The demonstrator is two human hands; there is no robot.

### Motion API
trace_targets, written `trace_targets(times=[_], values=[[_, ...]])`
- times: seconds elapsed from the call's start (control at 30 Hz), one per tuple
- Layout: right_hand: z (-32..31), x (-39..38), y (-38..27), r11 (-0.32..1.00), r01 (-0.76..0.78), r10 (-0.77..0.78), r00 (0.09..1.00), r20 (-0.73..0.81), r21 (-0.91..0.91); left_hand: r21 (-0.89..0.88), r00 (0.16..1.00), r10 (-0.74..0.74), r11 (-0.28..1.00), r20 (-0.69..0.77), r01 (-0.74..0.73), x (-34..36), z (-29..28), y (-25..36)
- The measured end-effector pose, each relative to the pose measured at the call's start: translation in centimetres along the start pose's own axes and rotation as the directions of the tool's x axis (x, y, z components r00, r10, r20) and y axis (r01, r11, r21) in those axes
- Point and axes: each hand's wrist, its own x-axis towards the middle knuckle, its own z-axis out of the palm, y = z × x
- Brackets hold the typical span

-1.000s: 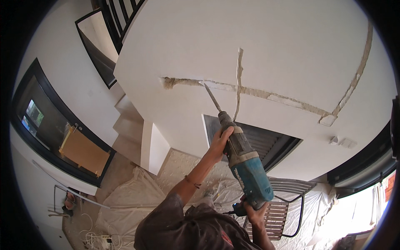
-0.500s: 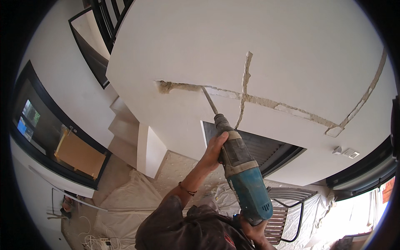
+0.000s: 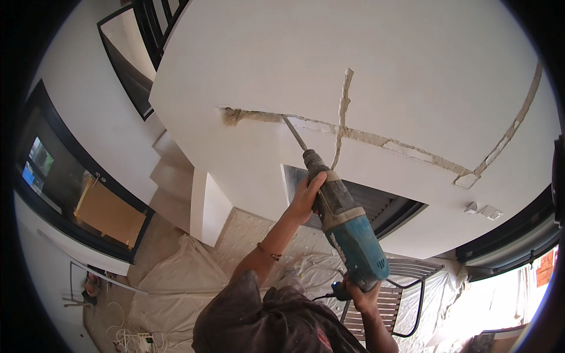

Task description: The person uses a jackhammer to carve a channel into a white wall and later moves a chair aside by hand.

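I hold a teal and black demolition hammer with both hands, its long body slanting up toward the wall. My left hand wraps round the dark front barrel. Below the teal housing, my right hand grips the rear handle, partly hidden by the body. A thin steel chisel runs from the hammer's nose, and its tip meets the narrow groove cut across the white wall. Left of the tip, the groove is deeper and ends in a rough hole.
A dark rectangular opening sits low in the wall. A slatted bench stands behind the hammer, and plastic sheeting covers part of the floor. Cables lie at lower left. Steps rise on the left; wall switches are at right.
The hammer's rear end and my right hand have risen in view, showing more of the right forearm. The chisel tip stays at about the same spot on the groove. The view has shifted slightly.
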Motion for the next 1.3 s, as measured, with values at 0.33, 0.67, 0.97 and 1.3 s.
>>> trace_targets(times=[0.33, 0.67, 0.97, 1.3], values=[[-0.3, -7.3, 1.5, 0.998, -0.018, 0.016, 0.999, -0.041, -0.058, 0.008, 0.997, -0.077, 0.997, -0.019, 0.077, -6.9, 0.2, -3.7], [3.0, -7.1, 3.6, 0.983, 0.152, -0.175, 0.948, -0.265, -0.107, -0.03, 0.993, -0.033, 0.999, 0.115, 0.037, -5.0, 0.2, -1.5], [1.0, -5.5, 1.4, 0.987, -0.139, 0.127, 0.982, -0.139, -0.075, -0.032, 0.992, -0.12, 0.992, 0.034, 0.121, -2.8, 0.7, -0.3], [-3.6, -0.3, -3.1, 0.992, -0.12, 0.123, 0.988, -0.096, 0.034, 0.056, 0.997, -0.061, 0.997, 0.042, 0.059, 0.3, 3.4, -0.5]])
